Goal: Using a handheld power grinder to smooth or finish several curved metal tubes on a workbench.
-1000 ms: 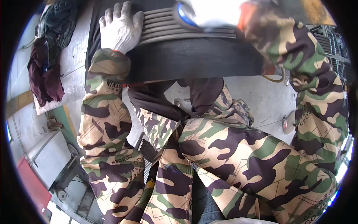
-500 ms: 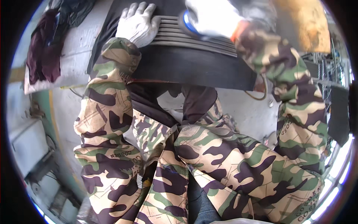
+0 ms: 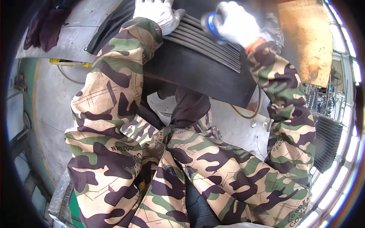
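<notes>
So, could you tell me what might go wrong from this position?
The left hand rests flat on the ribbed dark workpiece, close to the right hand gripping a blue-ringed tool; a slip could reach the glove. The yellowish cable hanging below the workpiece might snag the sleeve.

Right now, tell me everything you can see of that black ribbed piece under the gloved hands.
The black ribbed piece is a wide, dark, curved slab lying across the person's lap area, slanting down from upper left to right. Its top carries several long parallel ridges; its near face is smooth and matt, like rubber, though the material is not certain. The left hand, in a white glove, rests flat on the ridges at its upper end. The right hand, also gloved, holds a blue round tool against the ridges. A rusty plate lies beyond it.
</notes>
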Demonstrator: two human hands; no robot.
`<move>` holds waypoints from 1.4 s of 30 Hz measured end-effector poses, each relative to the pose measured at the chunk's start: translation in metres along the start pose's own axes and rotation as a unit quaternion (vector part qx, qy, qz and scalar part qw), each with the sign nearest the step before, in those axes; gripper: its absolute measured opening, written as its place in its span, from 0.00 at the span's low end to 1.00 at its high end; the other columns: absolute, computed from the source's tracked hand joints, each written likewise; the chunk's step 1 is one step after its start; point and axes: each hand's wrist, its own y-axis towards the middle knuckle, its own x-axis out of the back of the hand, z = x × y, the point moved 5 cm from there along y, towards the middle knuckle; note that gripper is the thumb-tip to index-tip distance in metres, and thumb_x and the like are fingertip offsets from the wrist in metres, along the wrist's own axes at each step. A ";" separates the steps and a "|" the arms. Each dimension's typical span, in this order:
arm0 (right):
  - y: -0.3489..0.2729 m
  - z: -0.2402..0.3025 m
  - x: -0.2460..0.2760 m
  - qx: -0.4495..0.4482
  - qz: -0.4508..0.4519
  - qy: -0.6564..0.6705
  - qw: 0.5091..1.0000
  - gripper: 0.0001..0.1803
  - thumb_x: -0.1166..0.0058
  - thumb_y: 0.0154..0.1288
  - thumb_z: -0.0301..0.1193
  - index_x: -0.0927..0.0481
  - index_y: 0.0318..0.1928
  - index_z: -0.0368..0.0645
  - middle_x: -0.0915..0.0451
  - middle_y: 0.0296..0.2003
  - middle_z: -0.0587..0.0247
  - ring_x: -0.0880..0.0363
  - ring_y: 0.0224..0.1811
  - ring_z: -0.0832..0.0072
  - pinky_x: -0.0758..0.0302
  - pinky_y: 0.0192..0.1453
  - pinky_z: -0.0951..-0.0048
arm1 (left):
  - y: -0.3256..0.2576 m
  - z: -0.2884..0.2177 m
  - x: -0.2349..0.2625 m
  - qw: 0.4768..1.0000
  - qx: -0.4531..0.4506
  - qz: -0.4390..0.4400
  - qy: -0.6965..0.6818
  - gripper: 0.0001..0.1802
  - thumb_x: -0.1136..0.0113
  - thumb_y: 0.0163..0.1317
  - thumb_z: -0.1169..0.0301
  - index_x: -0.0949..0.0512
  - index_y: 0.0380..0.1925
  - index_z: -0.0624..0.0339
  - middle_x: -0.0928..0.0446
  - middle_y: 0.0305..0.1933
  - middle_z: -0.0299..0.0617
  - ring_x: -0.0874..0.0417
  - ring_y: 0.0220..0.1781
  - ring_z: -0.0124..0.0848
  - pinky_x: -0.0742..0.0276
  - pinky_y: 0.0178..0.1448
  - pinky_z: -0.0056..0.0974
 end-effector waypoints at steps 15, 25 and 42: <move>-0.006 0.006 0.006 0.007 -0.016 -0.001 1.000 0.13 0.44 0.65 0.39 0.20 0.42 0.44 0.21 0.39 0.47 0.19 0.44 0.47 0.20 0.47 0.48 | -0.003 -0.002 0.011 0.998 -0.068 0.010 -0.006 0.36 0.48 0.72 0.49 0.30 0.71 0.64 0.32 0.75 0.61 0.39 0.80 0.60 0.52 0.83 0.63; -0.013 -0.001 0.007 0.022 -0.044 0.015 0.999 0.13 0.46 0.66 0.39 0.19 0.42 0.43 0.19 0.41 0.47 0.18 0.45 0.47 0.19 0.47 0.49 | 0.010 0.004 -0.010 0.975 -0.137 -0.098 0.146 0.36 0.49 0.71 0.39 0.25 0.68 0.52 0.28 0.73 0.50 0.29 0.74 0.53 0.37 0.73 0.62; -0.026 -0.005 0.018 -0.004 0.001 0.050 0.999 0.15 0.47 0.64 0.36 0.17 0.44 0.39 0.18 0.43 0.42 0.17 0.47 0.46 0.19 0.49 0.48 | 0.015 -0.001 -0.008 0.975 -0.165 -0.101 0.110 0.37 0.45 0.68 0.38 0.23 0.63 0.55 0.21 0.63 0.49 0.25 0.69 0.53 0.38 0.72 0.63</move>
